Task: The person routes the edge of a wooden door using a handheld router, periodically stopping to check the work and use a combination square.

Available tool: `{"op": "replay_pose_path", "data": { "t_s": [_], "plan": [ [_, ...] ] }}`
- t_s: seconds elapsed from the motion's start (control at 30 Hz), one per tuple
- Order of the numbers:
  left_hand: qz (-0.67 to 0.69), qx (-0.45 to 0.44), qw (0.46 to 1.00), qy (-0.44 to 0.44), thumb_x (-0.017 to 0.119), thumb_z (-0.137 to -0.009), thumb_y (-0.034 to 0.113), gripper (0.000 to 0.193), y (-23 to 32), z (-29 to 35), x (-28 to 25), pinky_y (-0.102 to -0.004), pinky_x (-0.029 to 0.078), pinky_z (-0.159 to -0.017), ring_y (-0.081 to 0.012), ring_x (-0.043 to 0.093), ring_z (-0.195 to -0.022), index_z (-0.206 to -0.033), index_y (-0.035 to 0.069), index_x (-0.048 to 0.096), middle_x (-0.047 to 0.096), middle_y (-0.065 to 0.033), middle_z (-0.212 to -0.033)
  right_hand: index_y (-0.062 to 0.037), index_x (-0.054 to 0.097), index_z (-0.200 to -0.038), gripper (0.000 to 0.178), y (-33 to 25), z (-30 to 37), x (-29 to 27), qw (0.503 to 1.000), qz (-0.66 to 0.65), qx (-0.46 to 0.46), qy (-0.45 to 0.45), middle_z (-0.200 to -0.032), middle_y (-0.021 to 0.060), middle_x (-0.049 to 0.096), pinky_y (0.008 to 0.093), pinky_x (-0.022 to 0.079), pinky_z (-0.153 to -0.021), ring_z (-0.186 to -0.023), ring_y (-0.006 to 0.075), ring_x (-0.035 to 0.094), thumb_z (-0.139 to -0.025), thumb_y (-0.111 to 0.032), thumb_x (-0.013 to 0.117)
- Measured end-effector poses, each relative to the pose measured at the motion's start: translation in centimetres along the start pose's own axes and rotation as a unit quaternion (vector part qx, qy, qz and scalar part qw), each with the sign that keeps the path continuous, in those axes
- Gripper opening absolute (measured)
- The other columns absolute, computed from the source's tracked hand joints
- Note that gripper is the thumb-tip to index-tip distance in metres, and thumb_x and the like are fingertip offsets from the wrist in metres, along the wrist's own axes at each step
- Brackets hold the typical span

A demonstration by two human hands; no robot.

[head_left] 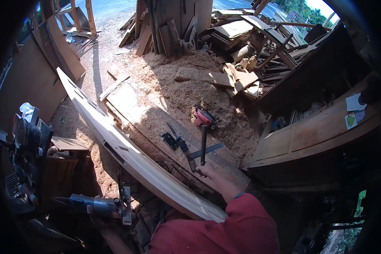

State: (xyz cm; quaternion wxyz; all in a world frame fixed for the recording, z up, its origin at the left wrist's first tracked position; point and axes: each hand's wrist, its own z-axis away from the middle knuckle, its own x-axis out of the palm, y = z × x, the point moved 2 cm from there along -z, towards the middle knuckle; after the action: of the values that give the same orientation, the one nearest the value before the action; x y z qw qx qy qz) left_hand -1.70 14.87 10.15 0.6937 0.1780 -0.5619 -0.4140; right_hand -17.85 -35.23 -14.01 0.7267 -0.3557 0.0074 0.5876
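In the dim lower left, my left hand [100, 216] is wrapped round a blue-grey handheld power router [93, 205] with a flat metal base [126, 205]. My right hand [206, 170] reaches over the bench, its fingers closed at the lower end of a dark upright rod [203, 146]; its kind is unclear. Beside that hand lies a try square [206, 151] with a metal blade. A long pale timber [122, 148] with slots cut in it runs diagonally in front of me, between my two hands. A black tool part [171, 141] lies on the bench [156, 116].
A red electric planer [205, 117] rests among heaped wood shavings [190, 91]. Scrap boards [241, 80] pile up at the back right. A wooden panel [309, 131] stands at right, with a dark machine [27, 135] at left. Planks [173, 36] lean at the back.
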Motion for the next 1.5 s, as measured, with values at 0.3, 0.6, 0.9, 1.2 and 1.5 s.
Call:
{"op": "replay_pose_path", "data": {
  "t_s": [0.3, 0.6, 0.9, 1.2, 1.5],
  "plan": [
    [-0.107, -0.026, 0.993, 0.034, 0.077, -0.078, 0.052, 0.078, 0.6, -1.1, -1.1, -0.0432, 0.055, -0.089, -0.0265, 0.063, -0.101, -0.128, 0.000, 0.048, 0.061, -0.0130, -0.112, 0.0053, 0.067, -0.098, 0.042, 17.7, -8.6, -6.5, 0.981, 0.071, 0.144, 0.112, -0.086, 0.0171, 0.071, 0.0377, 0.055, -0.050, -0.068, 0.0270, 0.071, -0.068, -0.021, 0.080],
    [-0.174, 0.052, 0.982, 0.050, 0.082, -0.076, 0.036, 0.072, 2.1, -0.7, 2.8, -0.0408, 0.057, -0.081, -0.0252, 0.066, -0.094, -0.131, 0.004, 0.049, 0.065, -0.0129, -0.104, 0.0054, 0.063, -0.109, 0.051, 16.6, -9.9, -7.7, 0.965, 0.135, 0.110, 0.198, -0.111, 0.0219, 0.067, 0.0398, 0.053, -0.088, -0.102, 0.0335, 0.066, -0.068, -0.020, 0.078],
    [-0.256, 0.173, 0.950, -0.049, 0.076, -0.084, 0.030, 0.065, 1.7, 0.9, 5.8, -0.0338, 0.053, -0.087, -0.0212, 0.062, -0.104, -0.136, 0.007, 0.046, 0.063, -0.0083, -0.115, 0.0019, 0.061, -0.115, 0.040, -14.2, 13.9, -3.3, 0.770, 0.112, -0.566, 0.270, -0.114, 0.0207, 0.063, 0.0463, 0.046, -0.096, -0.110, 0.0379, 0.059, -0.081, -0.016, 0.071],
    [-0.080, 0.105, 0.982, -0.134, 0.053, -0.099, 0.034, 0.045, -3.6, -2.2, 10.7, -0.0356, 0.051, -0.097, -0.0227, 0.059, -0.110, -0.133, 0.005, 0.046, 0.056, -0.0109, -0.121, -0.0007, 0.050, -0.132, 0.062, -27.3, 30.0, 10.3, 0.513, 0.155, -0.844, 0.019, -0.127, 0.0191, 0.057, 0.0518, 0.038, -0.107, -0.122, 0.0406, 0.053, -0.082, -0.028, 0.075],
    [-0.361, 0.551, 0.731, -0.178, 0.078, -0.078, 0.025, 0.054, 2.2, 0.7, 18.2, -0.0466, 0.046, -0.092, -0.0370, 0.062, -0.100, -0.118, 0.002, 0.050, 0.062, -0.0168, -0.106, -0.0027, 0.053, -0.127, 0.051, -27.7, 27.5, 12.0, 0.626, -0.021, -0.779, 0.004, -0.119, 0.0129, 0.061, 0.0424, 0.043, -0.102, -0.112, 0.0285, 0.058, -0.086, -0.030, 0.067]
  ]
}}
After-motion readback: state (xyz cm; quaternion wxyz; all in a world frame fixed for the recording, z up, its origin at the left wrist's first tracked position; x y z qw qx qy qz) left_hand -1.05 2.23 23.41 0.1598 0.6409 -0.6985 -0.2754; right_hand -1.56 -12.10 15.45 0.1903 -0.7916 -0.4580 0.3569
